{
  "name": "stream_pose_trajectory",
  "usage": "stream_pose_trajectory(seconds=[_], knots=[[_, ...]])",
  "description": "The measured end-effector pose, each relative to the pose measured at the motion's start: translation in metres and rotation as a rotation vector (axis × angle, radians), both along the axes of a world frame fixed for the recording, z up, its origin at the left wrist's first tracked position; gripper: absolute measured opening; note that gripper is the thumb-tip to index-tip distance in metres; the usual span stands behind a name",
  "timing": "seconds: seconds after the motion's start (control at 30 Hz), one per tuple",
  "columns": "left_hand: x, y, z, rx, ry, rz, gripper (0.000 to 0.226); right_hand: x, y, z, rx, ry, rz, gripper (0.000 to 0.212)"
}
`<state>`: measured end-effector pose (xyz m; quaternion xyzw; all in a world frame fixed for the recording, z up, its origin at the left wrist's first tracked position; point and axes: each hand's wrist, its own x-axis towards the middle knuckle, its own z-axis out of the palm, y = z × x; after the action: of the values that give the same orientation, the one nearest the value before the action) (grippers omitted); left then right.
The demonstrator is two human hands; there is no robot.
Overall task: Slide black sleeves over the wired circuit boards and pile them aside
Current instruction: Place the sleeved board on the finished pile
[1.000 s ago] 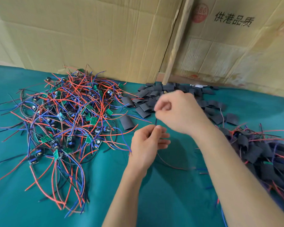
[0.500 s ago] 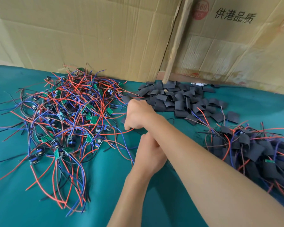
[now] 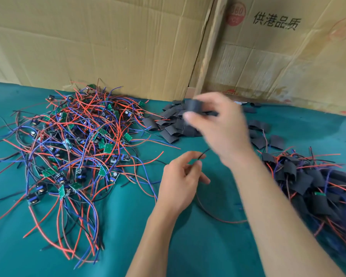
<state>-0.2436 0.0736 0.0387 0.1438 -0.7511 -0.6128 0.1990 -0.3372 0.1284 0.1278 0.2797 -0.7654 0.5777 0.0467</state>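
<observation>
**Sleeve in my right hand, wires in my left**

My right hand [image 3: 224,128] is raised above the green cloth-covered table [image 3: 128,246] and is blurred; its thumb and forefinger are curled onto a flat black sleeve [image 3: 194,105], pinching it just over the loose heap of black sleeves [image 3: 168,124] that lies against the foot of the brown cardboard wall [image 3: 108,47]. Beyond that pinch I cannot tell how the other fingers lie.

My left hand [image 3: 181,180] sits lower and nearer to me, back of the hand up, fingers curled inward. Its thumb and fingertips pinch thin black and red wires [image 3: 203,154]; one black end sticks up toward my right wrist, and a red strand loops down across the cloth under my right forearm. The board on those wires is hidden by my hand.

To my left spreads the tangled heap of small green circuit boards with red, blue and black wires [image 3: 72,146]. To my right, beside my forearm, lies the pile of boards already covered in black sleeves [image 3: 308,182], their coloured wires sticking out.
</observation>
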Motion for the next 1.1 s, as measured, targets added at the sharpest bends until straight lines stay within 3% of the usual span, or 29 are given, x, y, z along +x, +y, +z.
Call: stream_pose_trajectory(seconds=[0.1, 0.2, 0.33, 0.67, 0.87, 0.93, 1.1], knots=[[-0.003, 0.0, -0.001, 0.055, 0.012, 0.054, 0.022, -0.004, 0.05, -0.019, -0.451, -0.315, -0.179, 0.02], [-0.003, -0.002, -0.003, 0.136, 0.016, 0.072, 0.026, -0.002, 0.068, -0.048, -0.595, -0.542, -0.269, 0.018], [-0.002, -0.003, -0.004, 0.194, 0.041, 0.093, 0.024, -0.002, 0.068, -0.062, -0.771, -0.648, -0.33, 0.018], [0.0, 0.001, -0.003, 0.165, 0.054, 0.054, 0.023, -0.007, 0.073, -0.065, -0.85, -0.795, -0.204, 0.023], [0.0, 0.002, -0.003, 0.134, 0.05, 0.049, 0.024, 0.001, 0.063, -0.068, -0.844, -0.886, 0.01, 0.023], [0.0, 0.002, -0.003, 0.112, 0.044, 0.039, 0.026, 0.005, 0.058, -0.069, -0.775, -0.894, 0.091, 0.017], [0.0, 0.001, -0.005, 0.058, 0.041, 0.041, 0.014, 0.013, 0.051, -0.074, -0.641, -0.894, 0.161, 0.03]])
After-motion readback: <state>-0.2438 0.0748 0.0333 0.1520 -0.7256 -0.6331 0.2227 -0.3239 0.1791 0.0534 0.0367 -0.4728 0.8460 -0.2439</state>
